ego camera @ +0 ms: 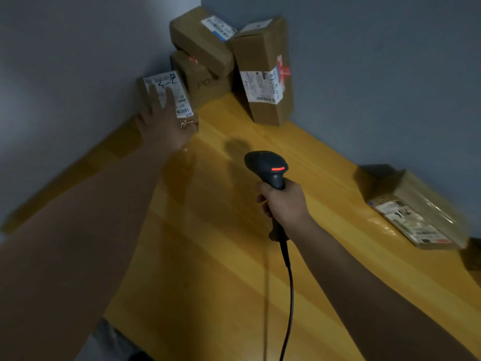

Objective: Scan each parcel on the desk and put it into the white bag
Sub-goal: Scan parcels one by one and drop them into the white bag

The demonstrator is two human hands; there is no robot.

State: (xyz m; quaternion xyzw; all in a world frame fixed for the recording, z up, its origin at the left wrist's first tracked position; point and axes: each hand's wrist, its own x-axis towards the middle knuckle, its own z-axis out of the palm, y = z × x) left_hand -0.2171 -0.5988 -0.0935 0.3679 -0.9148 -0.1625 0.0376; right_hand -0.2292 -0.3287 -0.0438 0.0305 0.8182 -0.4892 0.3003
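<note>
Just beyond the left hand (166,123), spread fingers resting on it, lies the small brown labelled cardboard parcel (166,96), long axis running away; right hand (283,204) grips black corded scanner (268,168), farther off.

Stacked boxes (229,61) at desk (208,230) back corner; lone parcel (416,214) right — scanner (268,173) between.

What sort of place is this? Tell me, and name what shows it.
Probably a small parcel-handling or mailroom corner: labelled cardboard parcels stacked against the wall on a yellow wooden desk, and a corded barcode scanner in the right hand.
</note>
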